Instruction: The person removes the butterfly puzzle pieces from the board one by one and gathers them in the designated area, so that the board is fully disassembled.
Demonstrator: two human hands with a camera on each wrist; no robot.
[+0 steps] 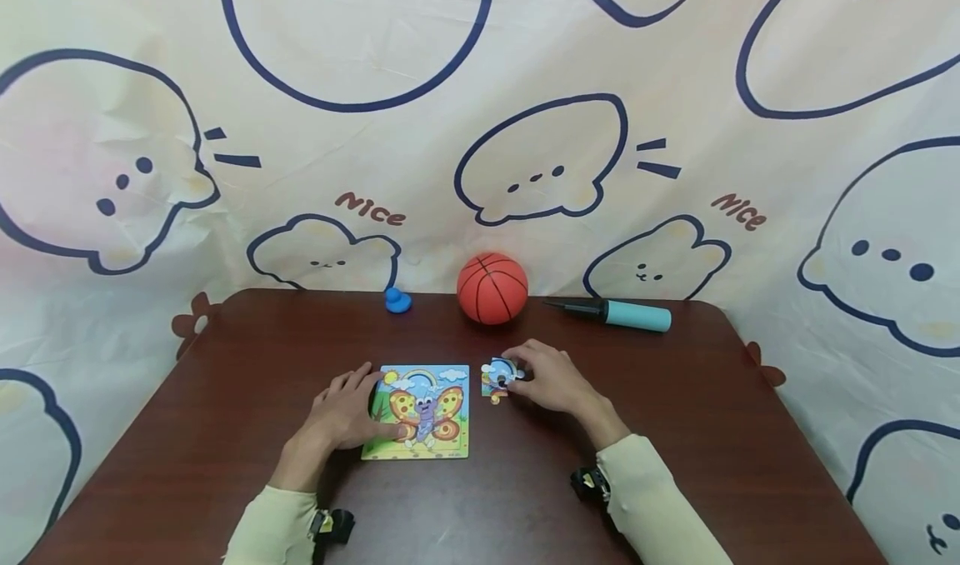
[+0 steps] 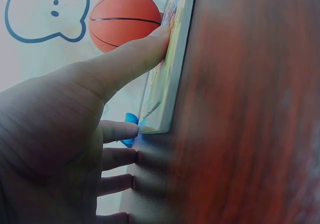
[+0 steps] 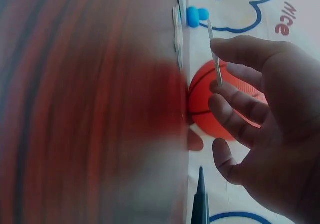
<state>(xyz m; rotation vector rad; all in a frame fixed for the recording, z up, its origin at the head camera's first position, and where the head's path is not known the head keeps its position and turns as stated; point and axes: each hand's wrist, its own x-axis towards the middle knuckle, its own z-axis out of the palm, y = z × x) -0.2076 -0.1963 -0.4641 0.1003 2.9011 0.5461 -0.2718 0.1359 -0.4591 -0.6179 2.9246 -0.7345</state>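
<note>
A square puzzle board (image 1: 442, 382) with a butterfly, a sun and a rainbow lies flat on the table. My left hand (image 1: 341, 411) rests at its left side, the straight thumb (image 2: 145, 48) on top of the picture and the index finger touching the edge. Just right of the board, my right hand (image 1: 551, 377) pinches a puzzle piece (image 3: 216, 53) between thumb and fingertips, lifted off the table. Other thin pieces (image 3: 178, 38) lie on the table there; in the head view a yellow tab shows below the blue piece (image 1: 498, 372).
Along the table's back edge are a blue rubber duck (image 1: 397, 301), a red basketball (image 1: 492, 288) and a light-blue hand pump (image 1: 637, 315) with a black nozzle. Behind them hangs a cartoon-printed cloth (image 1: 420, 165). The brown table (image 1: 720, 432) extends on both sides.
</note>
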